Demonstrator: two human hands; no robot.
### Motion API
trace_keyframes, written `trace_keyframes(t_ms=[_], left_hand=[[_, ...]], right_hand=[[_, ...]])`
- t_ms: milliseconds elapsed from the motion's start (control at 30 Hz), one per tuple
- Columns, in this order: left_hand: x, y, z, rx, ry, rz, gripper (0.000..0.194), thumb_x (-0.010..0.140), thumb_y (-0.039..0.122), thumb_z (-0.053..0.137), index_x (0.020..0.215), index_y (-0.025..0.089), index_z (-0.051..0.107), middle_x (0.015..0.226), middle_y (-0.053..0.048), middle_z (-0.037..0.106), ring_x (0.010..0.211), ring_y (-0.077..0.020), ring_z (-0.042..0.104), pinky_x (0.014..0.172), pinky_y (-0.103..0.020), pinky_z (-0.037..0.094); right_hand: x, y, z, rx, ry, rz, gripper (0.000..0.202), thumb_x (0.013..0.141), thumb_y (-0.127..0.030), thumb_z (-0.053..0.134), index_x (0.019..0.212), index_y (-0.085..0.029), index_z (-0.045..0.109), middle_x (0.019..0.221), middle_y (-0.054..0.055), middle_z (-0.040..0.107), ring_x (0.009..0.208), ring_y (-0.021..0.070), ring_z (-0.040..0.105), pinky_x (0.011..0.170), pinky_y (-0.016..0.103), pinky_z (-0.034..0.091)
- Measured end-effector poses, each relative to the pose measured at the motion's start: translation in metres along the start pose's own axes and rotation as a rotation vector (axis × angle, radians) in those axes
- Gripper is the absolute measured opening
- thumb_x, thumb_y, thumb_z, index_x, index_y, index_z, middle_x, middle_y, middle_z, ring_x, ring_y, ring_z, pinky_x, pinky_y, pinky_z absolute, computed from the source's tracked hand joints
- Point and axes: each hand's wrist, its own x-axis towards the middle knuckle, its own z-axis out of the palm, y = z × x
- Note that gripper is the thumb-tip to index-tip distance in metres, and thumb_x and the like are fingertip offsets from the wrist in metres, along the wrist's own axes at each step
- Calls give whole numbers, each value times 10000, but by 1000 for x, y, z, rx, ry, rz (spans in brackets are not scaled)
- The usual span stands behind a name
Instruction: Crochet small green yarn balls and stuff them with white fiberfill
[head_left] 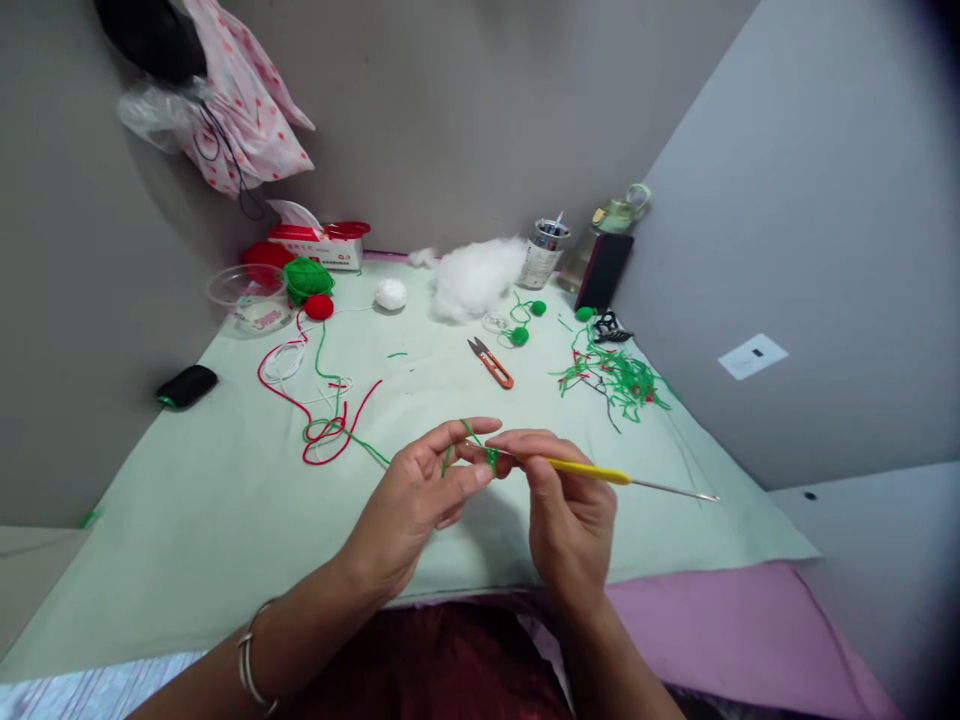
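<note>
My right hand (566, 500) grips a crochet hook (589, 470) by its yellow handle, one metal end pointing right and the other at a small green crochet piece (492, 458). Between its thumb and fingers my left hand (431, 480) pinches that piece, with green yarn (375, 452) looped over the raised index finger. The yarn trails left over the cloth to a tangle of red, white and green strands. Both hands are close together above the table's front part. The hook's tip is partly hidden by the fingers and the green piece.
Orange-handled thread snips (496, 368) lie beyond my hands. White stuffing (478, 280), a white yarn ball (391, 294), a red ball (319, 307) and a green ball (308, 281) sit farther back. Green and red scraps (626, 378) lie right, near a leaning phone (604, 272).
</note>
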Motion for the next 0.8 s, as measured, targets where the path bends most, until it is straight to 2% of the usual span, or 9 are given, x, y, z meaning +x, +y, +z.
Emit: trace_keyframes(t_ms=[167,233,333,400,467,567,633,733,800], left_hand=[[1,1,0,40,30,26,369,815,317,870,1163,211,808,765,33,577,521,-39,269,466,-218,224],[2,0,2,16,51,32,409,776,304,903,1160,199,806,767,34,592,514,-32,267,462,-216,222],[3,-2,2,-64,43,2,470,756,272,921,1199,188,789,749,38,593,502,-23,259,453,-200,210],[5,-3,0,-140,-1,-58,434,789,250,898,1204,179,790,701,57,542,478,-7,220,446,-187,195],[7,-4,-3,-205,-32,-92,337,820,217,868,1148,164,813,674,73,489,458,12,175,437,-174,181],[8,-2,-4,-223,-15,-55,259,822,186,856,1078,160,833,691,70,485,450,24,167,425,-167,172],[7,-2,-1,-173,2,-29,299,801,190,870,1097,191,831,745,51,536,453,21,209,425,-172,184],[5,-2,3,-86,17,-1,365,779,211,890,1137,236,825,872,14,616,490,5,286,441,-182,222],[4,-2,3,-60,20,6,338,794,237,885,1128,236,831,868,14,612,501,1,297,454,-189,230]], right_hand=[[-2,-2,-1,-80,12,-30,231,1037,-177,567,1040,-271,778,931,24,763,745,156,677,685,315,573],[-5,-1,-1,-210,-12,-127,257,1018,-134,580,1089,-283,778,950,35,766,807,176,703,705,327,589],[-9,2,0,-465,-45,-336,358,969,-82,643,1205,-318,774,1080,68,770,933,205,729,752,345,608],[-9,3,-1,-495,-34,-371,365,963,-78,655,1209,-318,778,1105,74,766,943,202,726,757,341,604],[-7,3,-4,-353,32,-255,284,996,-108,616,1136,-283,789,1007,61,762,858,182,709,732,333,588],[1,0,-6,-40,143,-41,212,1040,-208,574,1013,-237,782,883,40,731,688,144,654,644,307,560],[4,-1,-5,56,114,32,197,1035,-263,598,973,-229,782,877,37,732,674,139,647,633,299,561],[6,0,-3,-9,19,59,160,1011,-277,645,992,-240,800,912,42,764,744,157,674,683,311,580],[6,1,-3,1,5,72,166,1019,-280,636,1019,-243,798,934,45,782,755,158,684,695,312,585]])
